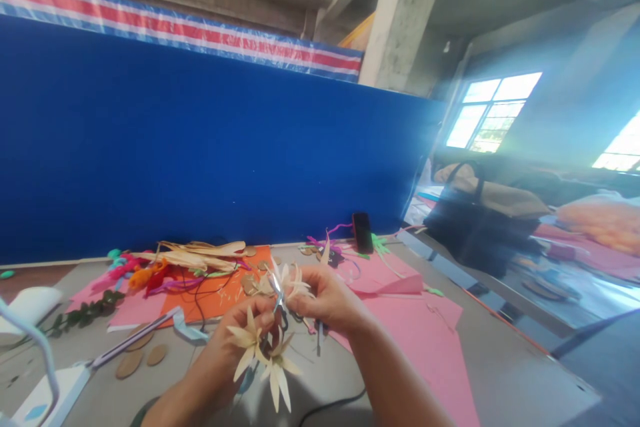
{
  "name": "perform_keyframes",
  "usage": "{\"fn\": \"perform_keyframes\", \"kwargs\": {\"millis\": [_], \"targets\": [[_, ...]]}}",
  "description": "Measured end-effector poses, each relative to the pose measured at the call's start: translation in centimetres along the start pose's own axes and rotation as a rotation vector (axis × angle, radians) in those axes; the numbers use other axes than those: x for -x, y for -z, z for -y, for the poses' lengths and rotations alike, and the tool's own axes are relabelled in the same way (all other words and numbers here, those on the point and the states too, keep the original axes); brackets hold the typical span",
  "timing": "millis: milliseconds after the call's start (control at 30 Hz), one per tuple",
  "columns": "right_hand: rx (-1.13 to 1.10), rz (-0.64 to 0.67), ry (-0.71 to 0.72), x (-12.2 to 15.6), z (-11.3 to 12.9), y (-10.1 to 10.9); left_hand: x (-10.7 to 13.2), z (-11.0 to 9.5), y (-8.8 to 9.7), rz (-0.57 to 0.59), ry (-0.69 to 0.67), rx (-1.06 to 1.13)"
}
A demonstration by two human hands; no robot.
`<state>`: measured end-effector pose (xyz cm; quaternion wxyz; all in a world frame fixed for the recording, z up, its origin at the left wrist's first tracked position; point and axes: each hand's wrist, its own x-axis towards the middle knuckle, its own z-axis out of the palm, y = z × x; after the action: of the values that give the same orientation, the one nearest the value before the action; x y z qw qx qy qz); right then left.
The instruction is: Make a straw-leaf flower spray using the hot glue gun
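Between my hands a pair of small scissors (pixel 277 284) points upward, its blades apart. Its dark handles sit low beside my left fingers, and which hand bears it I cannot tell. My left hand (pixel 240 330) is closed, with two cream husk flowers (pixel 277 373) hanging at its fingers, their pointed petals spread. My right hand (pixel 323 297) is closed in a pinch at another pale flower (pixel 296 282), whose petals show beside the blades. A thin grey rod (pixel 319 341) sticks out below my right hand.
Dried husk strips (pixel 200 255) and coloured yarn pieces (pixel 145 275) lie on orange paper (pixel 215 303). Pink paper (pixel 415 340) spreads at right. A phone (pixel 362 233) leans against the blue partition (pixel 200 147). Wooden discs (pixel 130 363), a green sprig (pixel 93 312) and a white lamp-like stand (pixel 55 397) are at left.
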<state>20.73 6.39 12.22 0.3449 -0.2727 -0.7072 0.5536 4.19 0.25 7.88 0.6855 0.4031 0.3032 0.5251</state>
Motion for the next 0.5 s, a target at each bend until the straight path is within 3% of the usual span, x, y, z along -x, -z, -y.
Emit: {"fn": "perform_keyframes", "kwargs": {"millis": [267, 500], "targets": [[0.044, 0.009, 0.111, 0.09, 0.23, 0.03, 0.24, -0.29, -0.21, 0.045, -0.017, -0.006], [0.178, -0.081, 0.214, 0.35, -0.03, -0.09, 0.52, -0.29, 0.04, 0.063, -0.047, -0.048]]}}
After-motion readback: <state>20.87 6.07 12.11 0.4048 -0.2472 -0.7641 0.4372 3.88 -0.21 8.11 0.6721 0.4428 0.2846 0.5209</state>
